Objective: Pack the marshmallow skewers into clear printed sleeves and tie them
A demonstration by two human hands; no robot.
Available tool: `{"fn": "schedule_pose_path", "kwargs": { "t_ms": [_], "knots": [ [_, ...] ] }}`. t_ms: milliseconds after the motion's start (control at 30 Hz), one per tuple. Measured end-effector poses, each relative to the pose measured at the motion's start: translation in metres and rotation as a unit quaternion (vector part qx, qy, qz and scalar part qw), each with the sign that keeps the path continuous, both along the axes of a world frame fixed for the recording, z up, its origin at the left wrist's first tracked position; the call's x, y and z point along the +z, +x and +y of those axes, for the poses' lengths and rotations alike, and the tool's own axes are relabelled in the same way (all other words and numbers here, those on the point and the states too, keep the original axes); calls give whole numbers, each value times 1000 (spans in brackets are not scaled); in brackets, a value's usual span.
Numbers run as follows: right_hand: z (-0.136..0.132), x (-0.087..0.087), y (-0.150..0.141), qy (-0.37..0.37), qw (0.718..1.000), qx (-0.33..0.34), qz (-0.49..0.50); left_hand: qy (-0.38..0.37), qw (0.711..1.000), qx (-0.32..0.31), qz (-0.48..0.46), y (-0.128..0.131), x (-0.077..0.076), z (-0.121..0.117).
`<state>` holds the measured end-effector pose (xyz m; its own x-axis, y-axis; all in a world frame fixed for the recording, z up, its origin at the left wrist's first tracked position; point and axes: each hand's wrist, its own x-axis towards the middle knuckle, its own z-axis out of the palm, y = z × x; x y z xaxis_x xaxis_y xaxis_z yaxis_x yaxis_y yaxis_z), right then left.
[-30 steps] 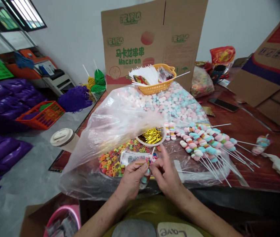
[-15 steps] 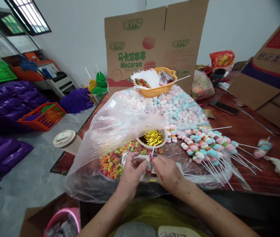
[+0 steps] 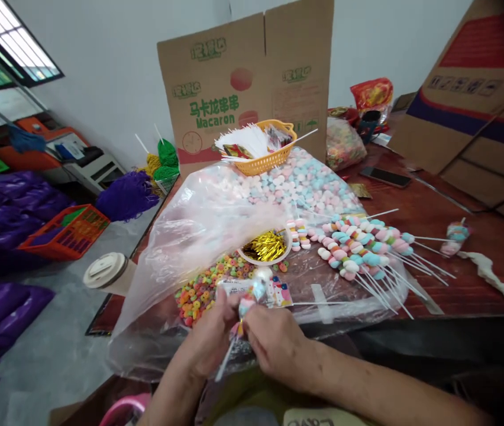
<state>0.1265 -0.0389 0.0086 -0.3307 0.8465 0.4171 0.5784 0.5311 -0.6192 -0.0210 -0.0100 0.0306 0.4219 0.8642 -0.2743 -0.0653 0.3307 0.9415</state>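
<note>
A marshmallow skewer in clear wrapping, its white stick pointing down toward me, is held between my two hands near the table's front edge. My left hand is closed round its left side. Fingers of my right hand pinch the gathered wrapper at the base, where a bit of gold shows. Just beyond lies a printed plastic wrapper. Behind that stands a white bowl of gold twist ties. Colourful ring-shaped candies are spread to the left of it.
Finished-looking marshmallow skewers lie piled at the right. Loose marshmallows and an orange basket of sticks are at the back, before a cardboard box. A lidded cup stands left; a phone lies right.
The skewer has turned so its stick now points down toward me, and both hands have come nearer my body. The printed wrapper is now uncovered. The view has shifted slightly.
</note>
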Motion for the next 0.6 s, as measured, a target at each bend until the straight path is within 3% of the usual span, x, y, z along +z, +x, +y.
{"fn": "schedule_pose_path", "kwargs": {
  "t_ms": [100, 200, 267, 367, 467, 533, 600],
  "knots": [
    [-1, -7, -8, -133, 986, -2, 99, -66, 975, 97, -188, 12, -3, 2],
    [2, -13, -9, -244, 951, 24, 189, -70, 969, 127, -198, 5, -2, 4],
    [4, -15, -5, -214, 962, -19, 166, -33, 988, 109, -104, -3, -4, 2],
    [3, -15, 1, -25, 992, -109, 51, 0, 997, 41, 58, -7, -10, -5],
    [-2, -14, 0, 94, 989, -96, -61, -50, 997, -13, 61, 2, -16, -14],
    [-5, -13, -3, 50, 989, -67, -120, -85, 996, -10, 10, 10, -18, -18],
    [-8, -10, -2, -54, 984, -55, -162, -123, 992, 9, -28, 16, -18, -19]
  ]
}}
